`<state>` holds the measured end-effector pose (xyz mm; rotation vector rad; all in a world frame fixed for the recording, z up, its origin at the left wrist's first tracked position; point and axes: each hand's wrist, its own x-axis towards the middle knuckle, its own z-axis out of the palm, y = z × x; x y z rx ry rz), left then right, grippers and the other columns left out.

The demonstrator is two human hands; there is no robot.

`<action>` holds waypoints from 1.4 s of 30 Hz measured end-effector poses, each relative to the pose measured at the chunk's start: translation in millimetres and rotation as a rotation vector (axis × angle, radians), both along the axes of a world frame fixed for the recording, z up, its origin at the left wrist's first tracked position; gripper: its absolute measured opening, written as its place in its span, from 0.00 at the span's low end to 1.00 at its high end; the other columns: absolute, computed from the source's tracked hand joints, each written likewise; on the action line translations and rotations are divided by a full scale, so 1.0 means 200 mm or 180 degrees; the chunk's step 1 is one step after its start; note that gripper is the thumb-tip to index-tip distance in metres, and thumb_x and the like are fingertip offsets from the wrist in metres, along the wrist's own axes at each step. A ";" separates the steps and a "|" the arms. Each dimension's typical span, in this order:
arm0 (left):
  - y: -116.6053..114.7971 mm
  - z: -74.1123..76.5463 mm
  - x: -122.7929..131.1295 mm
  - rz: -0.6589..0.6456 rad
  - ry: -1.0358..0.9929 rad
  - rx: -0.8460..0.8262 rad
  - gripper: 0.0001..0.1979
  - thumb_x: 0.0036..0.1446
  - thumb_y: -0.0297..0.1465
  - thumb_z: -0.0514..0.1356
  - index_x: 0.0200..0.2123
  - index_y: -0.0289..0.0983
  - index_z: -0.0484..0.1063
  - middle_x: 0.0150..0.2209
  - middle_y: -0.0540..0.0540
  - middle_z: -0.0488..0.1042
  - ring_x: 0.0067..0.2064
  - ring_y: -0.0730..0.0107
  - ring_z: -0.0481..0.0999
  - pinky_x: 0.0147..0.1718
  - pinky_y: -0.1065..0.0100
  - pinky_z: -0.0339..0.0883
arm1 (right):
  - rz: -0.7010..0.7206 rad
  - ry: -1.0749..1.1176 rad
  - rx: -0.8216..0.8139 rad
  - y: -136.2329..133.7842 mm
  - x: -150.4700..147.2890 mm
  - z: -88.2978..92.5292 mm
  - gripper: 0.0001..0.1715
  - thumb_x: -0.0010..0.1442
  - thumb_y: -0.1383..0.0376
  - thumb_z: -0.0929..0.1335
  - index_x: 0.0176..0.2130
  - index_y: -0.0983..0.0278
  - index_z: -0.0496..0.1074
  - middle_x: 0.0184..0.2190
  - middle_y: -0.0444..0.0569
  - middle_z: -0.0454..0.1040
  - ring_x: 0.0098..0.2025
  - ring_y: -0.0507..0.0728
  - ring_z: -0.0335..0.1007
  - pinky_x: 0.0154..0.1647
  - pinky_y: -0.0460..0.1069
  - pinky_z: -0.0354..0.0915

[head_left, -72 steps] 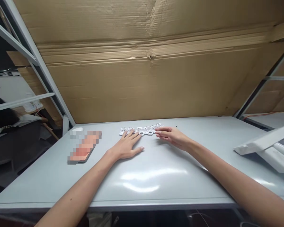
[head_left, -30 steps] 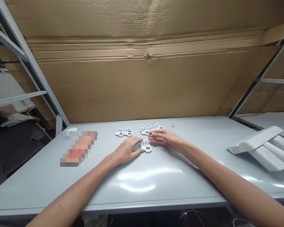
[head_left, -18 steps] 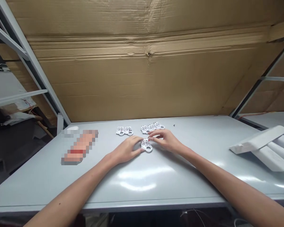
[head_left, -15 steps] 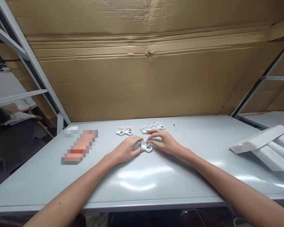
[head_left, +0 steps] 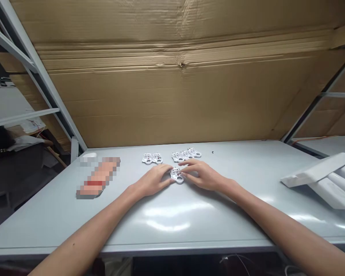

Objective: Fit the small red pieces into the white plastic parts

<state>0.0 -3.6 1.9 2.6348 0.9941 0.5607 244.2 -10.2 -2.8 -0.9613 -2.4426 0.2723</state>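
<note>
A small white plastic part [head_left: 176,174] with a round ring at its lower right lies on the table in front of me. My left hand [head_left: 153,180] grips it from the left, thumb low and index finger high on its edge. At its right side, my right hand [head_left: 202,174] has its lower fingertips close together at the part's surface, with another finger stretched out above. Anything between those fingertips is too small to make out. A dark reddish spot shows on the part beside them. Behind the right fingers sit several similar white parts [head_left: 186,155] in a row.
Two more white parts [head_left: 152,158] lie behind my left hand. A pixelated reddish object [head_left: 99,178] and a white item [head_left: 89,155] are at left. White packaging [head_left: 319,172] lies at right. A tiny black piece [head_left: 212,152] rests near the cardboard wall [head_left: 172,107].
The right fingertips have shifted slightly at the part's right side, and the red spot there looks less visible. My left hand keeps its grip. The view has moved slightly.
</note>
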 end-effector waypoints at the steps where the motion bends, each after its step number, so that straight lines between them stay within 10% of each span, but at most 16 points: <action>1: 0.00 0.00 0.00 0.0010 0.0028 0.0026 0.16 0.66 0.40 0.55 0.53 0.38 0.68 0.51 0.41 0.73 0.51 0.56 0.74 0.49 0.59 0.67 | 0.0010 -0.0033 -0.0004 0.00 0.00 0.00 0.16 0.64 0.68 0.65 0.47 0.55 0.78 0.58 0.52 0.71 0.59 0.63 0.66 0.57 0.61 0.65; 20: -0.20 0.18 0.00 -0.0471 0.1007 0.0186 0.29 0.61 0.45 0.60 0.60 0.36 0.66 0.63 0.38 0.65 0.62 0.51 0.66 0.60 0.56 0.60 | -0.0242 0.0177 -0.0125 0.03 0.00 0.00 0.15 0.66 0.66 0.62 0.43 0.61 0.78 0.42 0.52 0.80 0.45 0.61 0.75 0.48 0.58 0.69; 42: 0.05 0.04 -0.05 0.0174 0.1093 0.0268 0.35 0.66 0.51 0.49 0.67 0.34 0.55 0.69 0.37 0.53 0.70 0.52 0.49 0.67 0.52 0.35 | -0.0335 -0.0409 0.0094 0.02 0.00 -0.02 0.20 0.68 0.60 0.61 0.53 0.62 0.73 0.53 0.58 0.74 0.54 0.64 0.70 0.54 0.60 0.67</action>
